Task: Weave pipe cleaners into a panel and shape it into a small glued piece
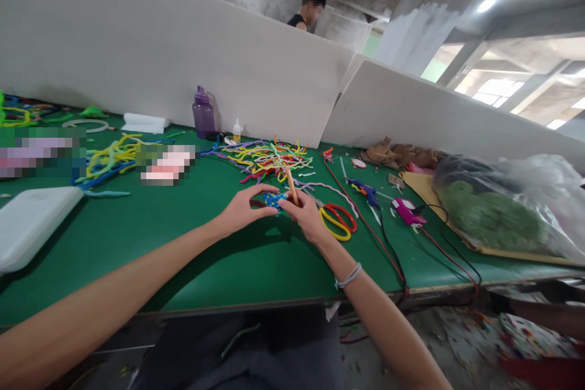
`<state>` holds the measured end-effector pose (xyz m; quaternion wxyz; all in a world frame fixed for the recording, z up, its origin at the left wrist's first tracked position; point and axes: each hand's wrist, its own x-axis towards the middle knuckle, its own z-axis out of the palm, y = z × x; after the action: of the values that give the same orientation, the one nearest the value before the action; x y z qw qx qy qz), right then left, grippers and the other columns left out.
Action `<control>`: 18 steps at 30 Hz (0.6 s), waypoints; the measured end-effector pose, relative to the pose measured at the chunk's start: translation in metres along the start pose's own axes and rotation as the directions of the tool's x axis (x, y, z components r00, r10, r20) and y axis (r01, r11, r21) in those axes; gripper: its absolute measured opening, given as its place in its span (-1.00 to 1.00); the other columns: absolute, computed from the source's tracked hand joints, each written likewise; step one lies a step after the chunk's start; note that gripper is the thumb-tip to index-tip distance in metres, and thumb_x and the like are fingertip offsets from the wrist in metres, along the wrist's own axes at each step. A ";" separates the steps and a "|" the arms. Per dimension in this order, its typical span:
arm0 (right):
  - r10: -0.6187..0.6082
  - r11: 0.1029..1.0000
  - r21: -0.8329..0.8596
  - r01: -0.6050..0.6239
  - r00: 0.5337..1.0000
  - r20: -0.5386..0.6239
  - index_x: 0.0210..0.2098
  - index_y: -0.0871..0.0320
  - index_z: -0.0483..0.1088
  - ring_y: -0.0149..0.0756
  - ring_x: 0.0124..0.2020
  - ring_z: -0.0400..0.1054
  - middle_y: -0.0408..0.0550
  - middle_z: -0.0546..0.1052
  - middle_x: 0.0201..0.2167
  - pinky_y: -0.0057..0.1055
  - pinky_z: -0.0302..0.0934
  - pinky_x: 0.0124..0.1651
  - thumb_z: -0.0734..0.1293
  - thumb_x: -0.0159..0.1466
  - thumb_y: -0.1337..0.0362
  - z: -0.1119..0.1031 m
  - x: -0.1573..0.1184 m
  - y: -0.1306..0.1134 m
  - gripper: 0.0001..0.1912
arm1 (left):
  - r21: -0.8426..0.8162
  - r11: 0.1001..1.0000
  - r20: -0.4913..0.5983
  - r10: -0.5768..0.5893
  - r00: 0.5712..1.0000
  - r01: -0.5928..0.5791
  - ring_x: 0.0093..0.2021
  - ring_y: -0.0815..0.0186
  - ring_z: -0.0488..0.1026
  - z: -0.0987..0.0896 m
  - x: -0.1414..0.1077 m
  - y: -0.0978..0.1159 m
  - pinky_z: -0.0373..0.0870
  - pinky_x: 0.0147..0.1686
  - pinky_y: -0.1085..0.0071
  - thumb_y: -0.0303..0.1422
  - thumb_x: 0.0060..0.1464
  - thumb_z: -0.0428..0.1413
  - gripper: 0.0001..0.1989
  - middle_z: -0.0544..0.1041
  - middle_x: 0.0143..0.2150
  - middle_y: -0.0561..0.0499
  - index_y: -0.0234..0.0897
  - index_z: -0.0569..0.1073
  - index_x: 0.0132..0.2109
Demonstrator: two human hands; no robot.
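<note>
Between my two hands, above the green tabletop, is a small blue piece with yellow specks (272, 200); its exact kind is hard to make out. My left hand (244, 210) pinches its left side between thumb and fingers. On its other side, my right hand (302, 213) grips the same piece and also has a thin wooden stick (291, 186) tucked in its fingers, pointing up. Scissors with red and yellow handles (339, 220) lie just right of my right hand. Beyond my hands spreads a pile of colourful fuzzy stems (274, 158).
A purple bottle (203, 114) and a small dropper bottle (236, 131) stand near the white partition (183, 42). Rightward lie a blue glue gun (364, 191), a magenta device (408, 212), trailing cords and a plastic bag of green material (493, 213). A white case (39, 225) sits left. A person (311, 6) is behind the partition.
</note>
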<state>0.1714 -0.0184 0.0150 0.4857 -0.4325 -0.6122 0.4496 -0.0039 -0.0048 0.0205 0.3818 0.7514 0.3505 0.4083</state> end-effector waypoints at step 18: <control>-0.196 0.944 -0.244 0.220 0.973 0.122 -0.36 0.15 0.32 -0.39 -0.38 0.20 -0.16 0.35 -0.40 -0.45 0.11 -0.28 0.32 0.06 0.16 -0.006 0.001 -0.008 -0.78 | -0.127 0.990 0.073 -0.047 0.996 0.056 -0.18 0.26 0.43 -0.003 0.001 -0.008 0.38 -0.18 0.28 -0.27 -0.13 0.18 -0.58 0.47 -0.17 -0.04 -0.31 0.34 -0.09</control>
<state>0.1767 -0.0188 0.0238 0.4406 -0.4025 -0.7299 0.3332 -0.0082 0.0006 0.0147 0.4520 0.7297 0.3291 0.3936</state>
